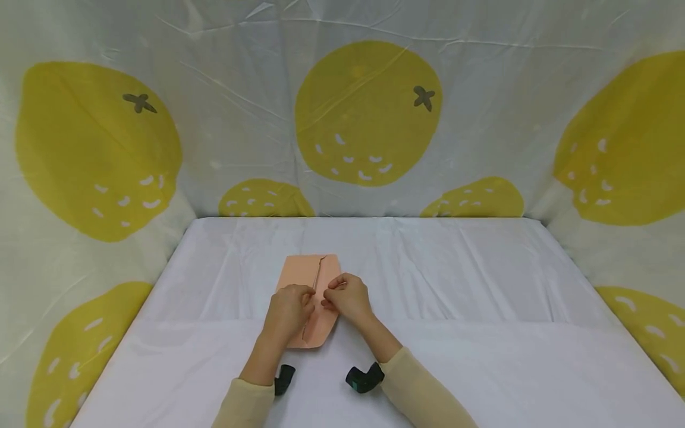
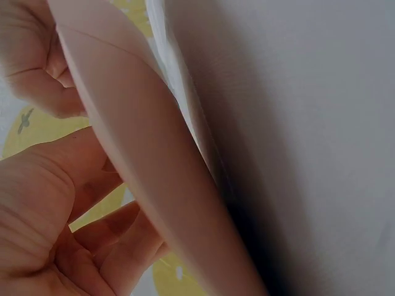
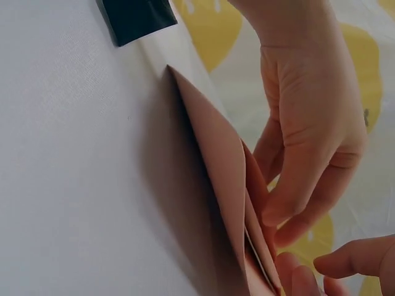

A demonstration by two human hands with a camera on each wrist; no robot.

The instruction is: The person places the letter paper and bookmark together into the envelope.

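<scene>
A peach-coloured paper envelope (image 1: pixel 301 270) lies on the white table, its long opening running lengthwise between my hands. On the left side of that opening, my left hand (image 1: pixel 287 312) pinches the paper with bent fingers. My right hand (image 1: pixel 349 298) holds the flap side, its thumb and forefinger close together at the fold; fingers partly hide the contact. In the right wrist view the envelope (image 3: pixel 216 166) gapes, and a thin pale edge shows inside it. The left wrist view shows the envelope's outer side (image 2: pixel 136 129) beside my left hand (image 2: pixel 37 209).
White cloth covers the table (image 1: pixel 481 356). A curtain (image 1: pixel 481 131) with yellow lemon prints stands at the back and both sides. Black wrist devices (image 1: pixel 365 378) sit under the forearms near the front. Pale sleeves (image 1: pixel 423 389) reach to the wrists.
</scene>
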